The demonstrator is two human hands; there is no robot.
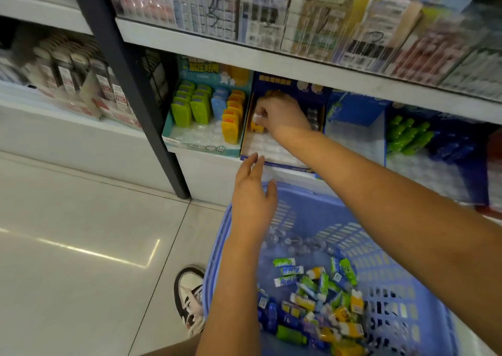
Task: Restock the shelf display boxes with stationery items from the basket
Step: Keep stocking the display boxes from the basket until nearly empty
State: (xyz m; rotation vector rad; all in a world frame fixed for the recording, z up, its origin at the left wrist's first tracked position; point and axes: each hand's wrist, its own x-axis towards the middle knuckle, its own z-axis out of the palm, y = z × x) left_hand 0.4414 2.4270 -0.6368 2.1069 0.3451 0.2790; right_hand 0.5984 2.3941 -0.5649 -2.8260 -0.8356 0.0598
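Pinching a yellow item (256, 127) inside the blue display box (312, 86) is the right hand (282, 116); the left hand (252, 195) is relaxed, fingers straight. The basket (217, 247) holds plenty to shelve.

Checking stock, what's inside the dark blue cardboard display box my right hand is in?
A white moulded plastic tray, bare in front, a small yellow item gripped by the right hand, greyish pieces at right. The hand hides the rest.

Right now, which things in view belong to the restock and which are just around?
In the job: right hand, pinching a yellow item in the dark blue display box; left hand, open above the basket; loose stationery in it; teal display box.
Just around: upper-shelf packs, black post, shoe.
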